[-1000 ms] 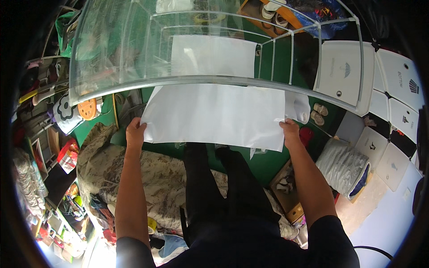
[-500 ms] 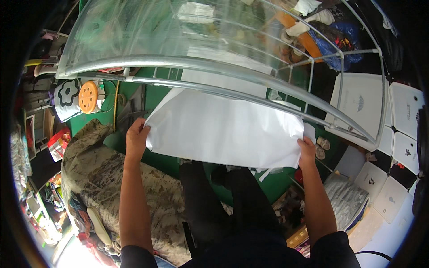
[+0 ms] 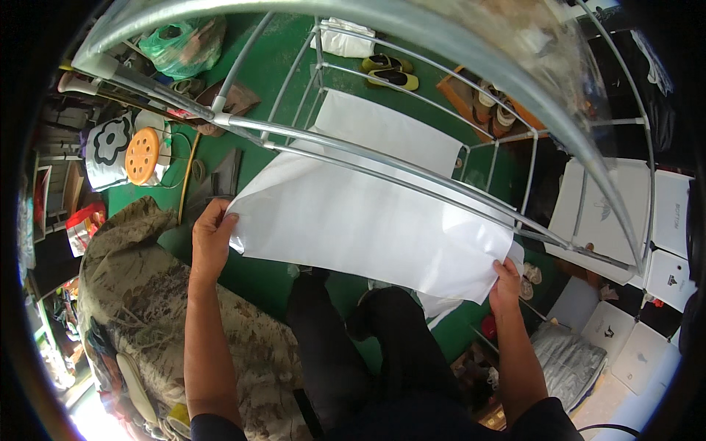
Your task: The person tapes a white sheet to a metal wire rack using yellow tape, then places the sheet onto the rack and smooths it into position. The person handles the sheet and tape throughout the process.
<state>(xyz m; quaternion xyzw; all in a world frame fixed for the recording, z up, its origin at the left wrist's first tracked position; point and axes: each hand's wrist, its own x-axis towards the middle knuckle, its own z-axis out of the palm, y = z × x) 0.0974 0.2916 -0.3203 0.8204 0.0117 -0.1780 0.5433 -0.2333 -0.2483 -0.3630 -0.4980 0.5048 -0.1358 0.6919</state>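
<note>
A large, glossy white sheet (image 3: 360, 231) stretches between my hands, its near edge above my knees. My left hand (image 3: 211, 239) pinches its left corner, thumb on top. At the right edge, my right hand (image 3: 504, 285) grips the sheet near its corner. The sheet runs away from me under the bars of a grey metal tube frame (image 3: 390, 163), and its far part shows inside the frame over the floor. Clear plastic film (image 3: 540, 44) hangs on the frame's upper right. A loose white strip (image 3: 435, 303) dangles below the near edge.
Camouflage cloth (image 3: 184, 323) drapes at my left, near an orange round stool seat (image 3: 142, 156). White boxes (image 3: 599, 198) stand on the right. Yellow-green shoes (image 3: 390, 72) and a green plastic bag (image 3: 184, 48) lie on the green floor (image 3: 272, 66) beyond.
The plastic-covered part of the frame has shifted up in view, uncovering shoes, a bag and the sheet's far end. The sheet's right side sits lower; both hands keep hold.
</note>
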